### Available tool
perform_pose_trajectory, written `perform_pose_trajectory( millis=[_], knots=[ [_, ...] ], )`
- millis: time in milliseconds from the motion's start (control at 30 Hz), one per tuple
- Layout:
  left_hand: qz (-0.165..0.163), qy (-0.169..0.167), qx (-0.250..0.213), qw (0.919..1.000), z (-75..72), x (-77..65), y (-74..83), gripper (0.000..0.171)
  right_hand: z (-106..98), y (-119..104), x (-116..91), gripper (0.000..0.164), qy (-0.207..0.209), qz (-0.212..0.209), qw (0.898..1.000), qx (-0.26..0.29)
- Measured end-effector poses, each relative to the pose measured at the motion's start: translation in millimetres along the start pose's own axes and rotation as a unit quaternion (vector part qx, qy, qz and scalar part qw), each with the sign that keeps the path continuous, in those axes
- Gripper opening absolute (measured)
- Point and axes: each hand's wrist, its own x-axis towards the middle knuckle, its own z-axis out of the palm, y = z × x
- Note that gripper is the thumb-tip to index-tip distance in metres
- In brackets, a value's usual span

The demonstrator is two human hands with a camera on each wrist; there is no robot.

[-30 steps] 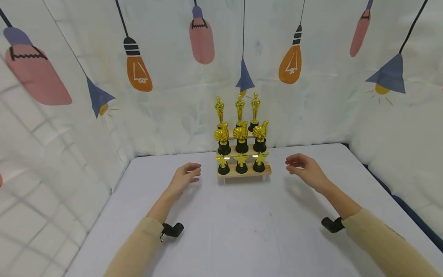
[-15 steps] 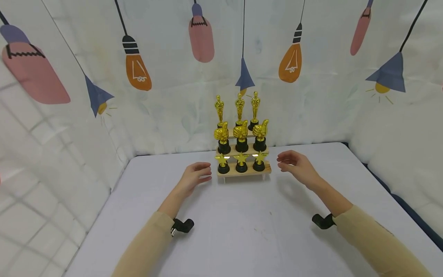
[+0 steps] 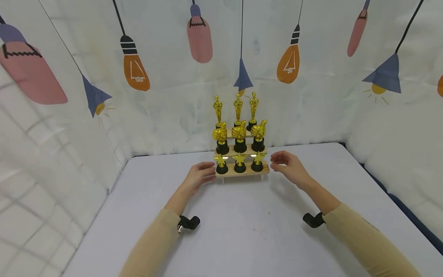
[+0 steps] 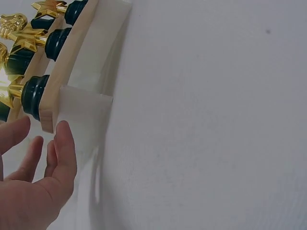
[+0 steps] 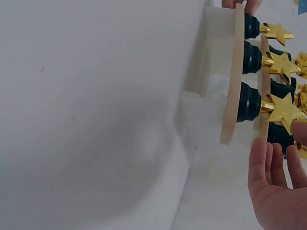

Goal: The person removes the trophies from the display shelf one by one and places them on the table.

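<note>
A three-tier display stand with wooden shelves point(image 3: 245, 174) and translucent side supports point(image 4: 86, 103) stands at the back of the table. Its bottom shelf bears gold star trophies point(image 3: 239, 163) on black bases. Gold thumbs-up trophies point(image 3: 239, 137) fill the middle tier, and slim gold figure statuettes point(image 3: 238, 109) the top one. My left hand point(image 3: 198, 177) is by the stand's left end, its loosely bent fingers close to the bottom shelf's tip. On the other side, my right hand point(image 3: 290, 169) is beside the right end, fingers relaxed. Neither hand holds anything; whether a fingertip touches the shelf is hard to tell.
A white cloth covers the table point(image 3: 238, 231). Behind it hangs a pale curtain point(image 3: 166, 115) printed with lamps and bulbs, which also runs along both sides. Each wrist carries a small black camera point(image 3: 189, 222).
Both hands have moved inward toward the stand, the left one rightward and the right one leftward. The stand and its trophies have stayed in place.
</note>
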Motion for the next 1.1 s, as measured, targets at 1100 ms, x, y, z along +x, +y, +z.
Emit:
perform_pose_trajectory(
  millis=[1100],
  knots=[
    [-0.014, 0.0, 0.011, 0.9998, 5.7, 10.1, -8.3, 0.042, 33, 13, 31, 0.043, 0.004, 0.058, 0.996, -0.069]
  ],
)
